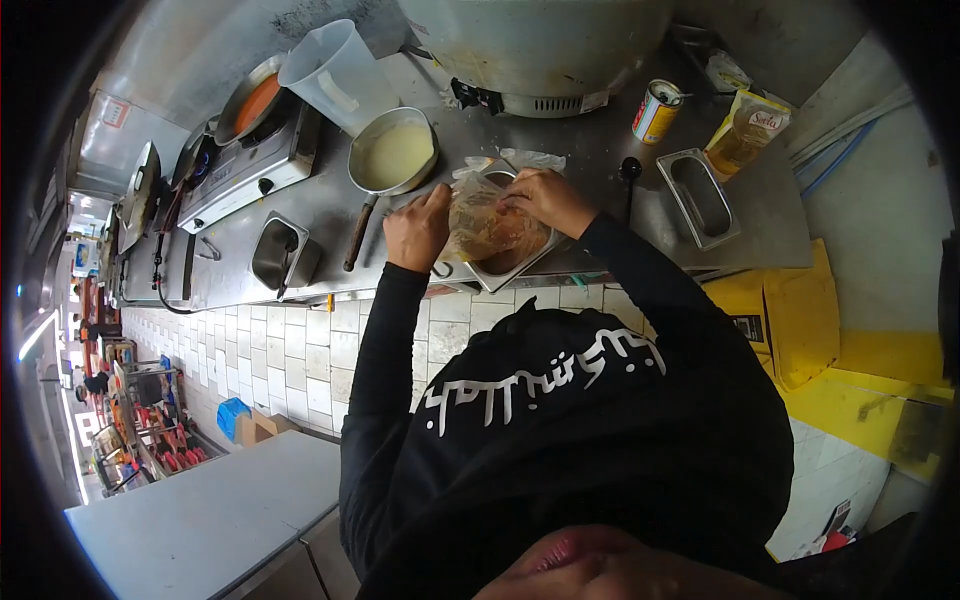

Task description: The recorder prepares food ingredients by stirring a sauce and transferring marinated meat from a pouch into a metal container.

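Note:
A clear plastic bag (476,214) with orange-brown food in it lies over a rectangular steel food pan (526,265) at the counter's front edge. My left hand (418,229) grips the bag's left side in a fist. At its upper right, my right hand (551,198) pinches the plastic with bent fingertips. The bag hides much of the pan's inside. Left of the bag stands a saucepan (394,152) of pale, creamy liquid, its wooden handle (361,234) pointing towards me.
A large metal cooker (540,52) stands behind. Leftward are a plastic jug (330,75), a gas stove (244,176), a pan of orange sauce (255,101) and a steel container (283,251). Rightward sit a black ladle (630,171), an open can (655,112), a steel pan (699,199) and an oil pouch (746,139).

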`<act>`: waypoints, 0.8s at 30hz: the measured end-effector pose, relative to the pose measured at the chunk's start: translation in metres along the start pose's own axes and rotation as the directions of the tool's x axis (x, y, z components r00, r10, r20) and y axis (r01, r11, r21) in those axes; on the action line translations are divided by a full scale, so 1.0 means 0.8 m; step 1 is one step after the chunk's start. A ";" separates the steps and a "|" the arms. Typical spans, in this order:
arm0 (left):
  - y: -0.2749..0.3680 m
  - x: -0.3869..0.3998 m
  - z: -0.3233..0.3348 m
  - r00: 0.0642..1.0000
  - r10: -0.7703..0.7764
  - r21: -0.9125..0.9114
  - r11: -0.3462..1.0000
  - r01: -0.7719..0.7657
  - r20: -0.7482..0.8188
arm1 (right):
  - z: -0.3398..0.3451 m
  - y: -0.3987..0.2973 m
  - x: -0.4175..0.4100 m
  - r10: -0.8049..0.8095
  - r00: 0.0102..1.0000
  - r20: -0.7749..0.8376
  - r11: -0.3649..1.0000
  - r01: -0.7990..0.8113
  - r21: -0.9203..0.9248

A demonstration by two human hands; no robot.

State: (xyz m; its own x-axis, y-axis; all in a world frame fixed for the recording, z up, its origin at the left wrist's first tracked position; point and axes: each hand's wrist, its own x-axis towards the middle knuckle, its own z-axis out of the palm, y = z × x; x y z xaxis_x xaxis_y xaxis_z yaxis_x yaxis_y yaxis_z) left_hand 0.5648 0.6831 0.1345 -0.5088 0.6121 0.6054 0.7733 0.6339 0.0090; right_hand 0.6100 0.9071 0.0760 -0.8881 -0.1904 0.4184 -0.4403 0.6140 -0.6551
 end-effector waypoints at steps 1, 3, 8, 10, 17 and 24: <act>-0.002 -0.002 -0.001 1.000 -0.019 0.012 1.000 0.019 -0.012 | 0.003 0.000 -0.003 0.011 1.000 -0.013 1.000 -0.011 -0.006; -0.009 -0.008 0.000 1.000 -0.031 0.037 0.999 0.031 -0.001 | 0.008 0.004 -0.008 0.023 0.999 -0.026 1.000 -0.023 -0.013; -0.014 -0.011 -0.008 0.996 -0.079 0.027 0.996 0.080 -0.044 | 0.009 0.018 -0.024 0.100 0.995 -0.008 0.993 -0.100 -0.064; -0.019 -0.014 -0.007 0.995 -0.080 0.024 0.996 0.082 -0.058 | 0.007 0.016 -0.026 0.080 0.997 0.001 0.994 -0.080 -0.075; -0.010 0.002 -0.019 0.999 0.027 -0.093 0.995 -0.028 -0.018 | -0.007 -0.030 0.028 -0.224 0.972 -0.072 0.974 0.226 0.018; -0.008 0.000 -0.015 0.999 0.037 -0.021 0.999 -0.037 0.001 | -0.003 -0.013 0.039 -0.171 0.983 0.062 0.985 0.170 0.024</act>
State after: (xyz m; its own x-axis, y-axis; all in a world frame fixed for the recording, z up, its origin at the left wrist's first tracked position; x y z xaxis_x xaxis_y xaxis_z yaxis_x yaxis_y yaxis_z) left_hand 0.5644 0.6731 0.1440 -0.4800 0.6356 0.6047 0.7993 0.6009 0.0030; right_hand 0.5875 0.8965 0.0971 -0.8059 -0.3401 0.4846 -0.5881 0.5539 -0.5893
